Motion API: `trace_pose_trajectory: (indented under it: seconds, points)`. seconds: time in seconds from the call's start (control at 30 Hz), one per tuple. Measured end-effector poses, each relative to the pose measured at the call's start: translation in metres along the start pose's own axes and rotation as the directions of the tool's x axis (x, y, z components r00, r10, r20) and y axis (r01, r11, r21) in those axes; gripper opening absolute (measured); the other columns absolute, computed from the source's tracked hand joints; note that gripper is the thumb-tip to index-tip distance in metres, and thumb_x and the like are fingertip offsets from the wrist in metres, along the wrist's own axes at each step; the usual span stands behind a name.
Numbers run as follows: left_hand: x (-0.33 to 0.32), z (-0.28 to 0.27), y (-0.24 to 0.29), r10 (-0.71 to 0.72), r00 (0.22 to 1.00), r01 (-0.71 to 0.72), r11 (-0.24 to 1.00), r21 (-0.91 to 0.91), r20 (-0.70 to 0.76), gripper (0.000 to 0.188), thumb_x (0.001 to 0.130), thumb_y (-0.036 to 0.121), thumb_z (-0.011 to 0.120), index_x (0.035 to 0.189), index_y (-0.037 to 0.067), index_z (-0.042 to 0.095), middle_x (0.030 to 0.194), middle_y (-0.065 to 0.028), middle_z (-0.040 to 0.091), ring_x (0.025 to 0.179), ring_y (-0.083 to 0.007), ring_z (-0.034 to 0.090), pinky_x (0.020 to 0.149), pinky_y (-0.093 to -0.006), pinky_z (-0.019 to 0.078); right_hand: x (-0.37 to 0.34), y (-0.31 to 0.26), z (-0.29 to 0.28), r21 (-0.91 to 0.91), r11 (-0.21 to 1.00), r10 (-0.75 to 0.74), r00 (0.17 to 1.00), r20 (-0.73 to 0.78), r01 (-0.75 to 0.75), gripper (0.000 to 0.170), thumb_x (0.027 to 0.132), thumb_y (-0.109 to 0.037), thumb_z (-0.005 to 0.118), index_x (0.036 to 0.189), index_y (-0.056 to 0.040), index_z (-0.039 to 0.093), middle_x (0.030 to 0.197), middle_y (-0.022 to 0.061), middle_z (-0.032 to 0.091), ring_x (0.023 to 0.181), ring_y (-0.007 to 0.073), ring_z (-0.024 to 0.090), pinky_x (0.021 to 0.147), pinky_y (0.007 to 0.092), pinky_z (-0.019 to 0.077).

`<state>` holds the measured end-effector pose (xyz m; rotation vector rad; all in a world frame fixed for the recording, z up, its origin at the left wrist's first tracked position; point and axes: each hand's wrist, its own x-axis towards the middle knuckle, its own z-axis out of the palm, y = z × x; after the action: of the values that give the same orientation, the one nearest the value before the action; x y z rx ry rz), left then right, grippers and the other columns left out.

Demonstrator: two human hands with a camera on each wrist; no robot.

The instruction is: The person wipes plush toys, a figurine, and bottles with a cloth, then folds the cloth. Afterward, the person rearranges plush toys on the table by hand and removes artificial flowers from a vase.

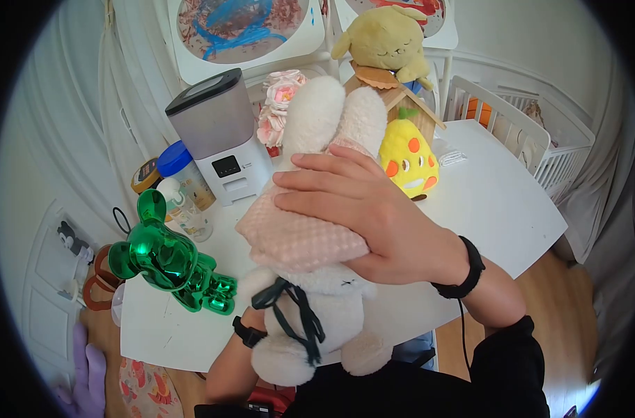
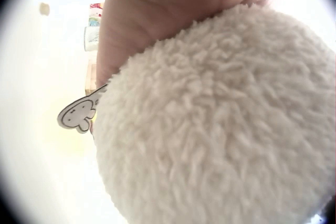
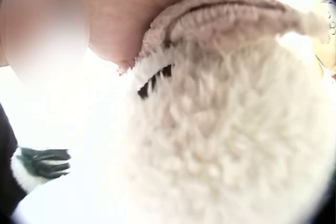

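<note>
A white plush rabbit (image 1: pixel 324 313) with a dark green ribbon bow (image 1: pixel 289 313) is held upright in front of the chest. Over its head is a pink checked hat (image 1: pixel 296 233), with two long white ears (image 1: pixel 314 115) rising above it. My right hand (image 1: pixel 359 209) grips the hat and head from the right, fingers spread across the cloth. Behind the body, my left hand (image 2: pixel 184 8) holds the rabbit; its fingers are hidden by white fur. A rabbit-shaped tag (image 2: pixel 79 116) sticks out beside it.
A shiny green bear figure (image 1: pixel 168 258) stands on the white table (image 1: pixel 498 202) at left. Behind it are a clear bottle (image 1: pixel 192 219), a blue-lidded jar (image 1: pixel 182 167) and a grey-and-white dispenser (image 1: pixel 223 139). A yellow plush (image 1: pixel 411 160) sits before a wooden house (image 1: pixel 394 97).
</note>
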<state>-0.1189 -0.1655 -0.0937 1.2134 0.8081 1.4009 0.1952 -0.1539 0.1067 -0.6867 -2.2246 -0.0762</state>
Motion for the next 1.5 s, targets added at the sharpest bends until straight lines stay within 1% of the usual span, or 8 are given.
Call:
trace_pose_trajectory:
  seconds: [0.2, 0.27, 0.4, 0.6, 0.73, 1.1, 1.43, 1.5]
  points:
    - [-0.005, 0.006, -0.005, -0.022, 1.0, 0.022, 0.999, 0.026, 0.011, 0.033, 0.098, 0.017, 0.059, 0.129, 0.004, 0.059, 0.125, -0.0083, 0.064, 0.115, -0.0206, 0.059, 0.099, -0.0366, 0.0473, -0.049, -0.009, 0.01, 0.089, 0.996, -0.017, 0.999, 0.036, 0.014, 0.087, 0.06, 0.003, 0.062, 0.146, -0.0102, 0.053, 0.159, 0.0096, 0.042, 0.151, 0.0338, 0.031, 0.122, 0.0622, 0.0107]
    - [-0.008, 0.005, -0.005, -0.026, 1.0, 0.025, 0.999, 0.037, 0.012, 0.033, 0.098, 0.017, 0.058, 0.129, 0.004, 0.059, 0.126, -0.0084, 0.064, 0.116, -0.0205, 0.059, 0.1, -0.0366, 0.0472, -0.069, -0.009, 0.016, 0.069, 0.998, 0.008, 0.998, 0.063, -0.012, 0.058, 0.085, -0.011, 0.058, 0.143, -0.0095, 0.059, 0.155, 0.0149, 0.048, 0.147, 0.0375, 0.038, 0.122, 0.0566, 0.0155]
    - [-0.014, 0.003, -0.005, -0.016, 1.0, 0.016, 0.999, 0.05, -0.015, 0.033, 0.099, 0.017, 0.058, 0.129, 0.004, 0.058, 0.126, -0.0084, 0.063, 0.116, -0.0205, 0.059, 0.101, -0.0366, 0.0468, -0.112, -0.002, 0.027, 0.371, 0.923, 0.089, 0.994, 0.06, -0.105, 0.078, 0.069, 0.006, 0.062, 0.145, -0.0072, 0.054, 0.151, 0.0145, 0.051, 0.138, 0.0394, 0.048, 0.118, 0.0512, 0.0325]
    - [-0.024, 0.004, -0.006, -0.009, 0.999, 0.012, 0.997, 0.071, -0.043, 0.034, 0.099, 0.018, 0.058, 0.13, 0.004, 0.058, 0.127, -0.0085, 0.063, 0.118, -0.0204, 0.058, 0.102, -0.0367, 0.0463, -0.085, -0.001, -0.002, 0.672, 0.609, 0.741, 0.604, -0.293, -0.421, 0.035, 0.101, -0.003, 0.051, 0.136, 0.0042, 0.053, 0.12, 0.009, 0.065, 0.108, 0.0144, 0.063, 0.093, 0.0308, 0.0514]
    - [-0.014, 0.005, 0.003, 0.009, 1.0, -0.009, 0.995, 0.103, -0.004, 0.034, 0.1, 0.018, 0.058, 0.13, 0.004, 0.058, 0.128, -0.0086, 0.063, 0.119, -0.0203, 0.058, 0.103, -0.0368, 0.046, -0.044, -0.012, -0.002, 0.783, 0.291, 0.86, 0.509, 0.038, -0.55, 0.032, 0.103, -0.005, 0.052, 0.134, -0.001, 0.054, 0.118, 0.0058, 0.065, 0.104, 0.0123, 0.061, 0.09, 0.0281, 0.0503]
    - [-0.018, -0.008, 0.005, 0.015, 1.0, -0.011, 0.987, 0.163, -0.022, 0.035, 0.1, 0.019, 0.057, 0.131, 0.004, 0.057, 0.13, -0.0088, 0.062, 0.121, -0.0201, 0.057, 0.105, -0.0369, 0.045, -0.089, -0.034, 0.046, 0.616, 0.558, 0.554, 0.802, 0.223, -0.557, 0.056, 0.085, 0.012, 0.059, 0.14, 0.0008, 0.051, 0.125, 0.018, 0.063, 0.114, 0.0278, 0.064, 0.097, 0.0337, 0.0494]
    - [0.01, 0.016, 0.031, 0.091, 0.991, -0.113, 0.965, 0.236, 0.1, 0.035, 0.101, 0.02, 0.056, 0.132, 0.004, 0.057, 0.132, -0.009, 0.061, 0.123, -0.0199, 0.056, 0.107, -0.037, 0.0441, -0.153, -0.012, 0.021, 0.296, 0.736, 0.568, 0.793, 0.219, -0.609, 0.073, 0.084, 0.0, 0.073, 0.151, -0.0064, 0.043, 0.152, 0.0215, 0.043, 0.144, 0.0361, 0.041, 0.113, 0.0402, 0.0395]
    - [0.027, 0.027, 0.041, 0.116, 0.979, -0.157, 0.954, 0.256, 0.169, 0.035, 0.101, 0.021, 0.056, 0.132, 0.004, 0.057, 0.132, -0.009, 0.061, 0.124, -0.0198, 0.056, 0.107, -0.037, 0.044, -0.157, -0.011, 0.012, -0.199, 0.811, 0.573, 0.678, 0.46, -0.55, 0.093, 0.083, -0.016, 0.081, 0.159, -0.009, 0.028, 0.162, 0.022, 0.025, 0.153, 0.0391, 0.022, 0.121, 0.0465, 0.0272]
